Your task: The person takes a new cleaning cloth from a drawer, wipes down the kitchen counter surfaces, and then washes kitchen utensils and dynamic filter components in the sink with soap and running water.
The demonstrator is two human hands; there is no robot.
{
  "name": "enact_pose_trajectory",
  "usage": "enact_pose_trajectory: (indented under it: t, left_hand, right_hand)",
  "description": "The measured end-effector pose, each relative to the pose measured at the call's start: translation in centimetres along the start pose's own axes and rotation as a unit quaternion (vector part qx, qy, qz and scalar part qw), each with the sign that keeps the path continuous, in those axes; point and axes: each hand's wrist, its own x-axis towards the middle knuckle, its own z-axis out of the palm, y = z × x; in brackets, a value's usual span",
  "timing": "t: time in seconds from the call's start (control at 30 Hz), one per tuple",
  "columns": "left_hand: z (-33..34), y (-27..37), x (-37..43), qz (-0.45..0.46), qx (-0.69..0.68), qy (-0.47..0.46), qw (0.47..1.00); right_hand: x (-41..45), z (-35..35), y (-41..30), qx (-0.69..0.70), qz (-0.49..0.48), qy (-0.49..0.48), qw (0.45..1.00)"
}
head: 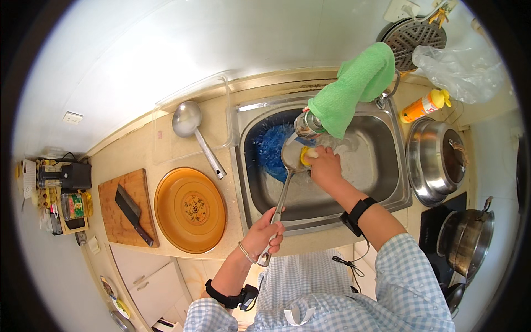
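Note:
My left hand (265, 234) is closed around the handle of a metal ladle (283, 195), whose bowl lies over the sink under the tap. My right hand (325, 166) pinches a yellow and white sponge (308, 156) against the right side of the ladle's bowl. Water runs from the tap head (308, 124) beside the bowl. A green cloth (352, 89) is draped over the tap. Below, a blue patch with splashing water (271, 149) fills the left part of the stainless steel sink (373, 182); what it belongs to is unclear.
Left of the sink are a large metal spoon (186, 119) in a clear plastic tray (166, 155), an orange plate (172, 224) and a cleaver (129, 207) on a wooden board (110, 195). To the right stand metal basins (431, 166), a yellow-capped bottle (421, 108) and a metal pot (468, 240).

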Motion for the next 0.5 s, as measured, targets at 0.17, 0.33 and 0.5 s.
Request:
enact_pose_trajectory:
  t: [0.17, 0.33, 0.5]
  left_hand:
    - [-1.1, 0.0, 0.3, 0.003, -0.035, -0.025, 0.999]
    - [-0.8, -0.3, 0.6, -0.004, -0.045, -0.034, 0.998]
    - [-1.6, -0.2, 1.7, -0.005, -0.038, -0.042, 0.998]
  right_hand:
    - [-1.1, 0.2, -2.7, 0.010, -0.067, 0.002, 0.998]
    - [-0.7, -0.1, -0.8, -0.071, -0.011, 0.040, 0.997]
    - [-1.0, -0.6, -3.6, 0.155, -0.055, -0.061, 0.985]
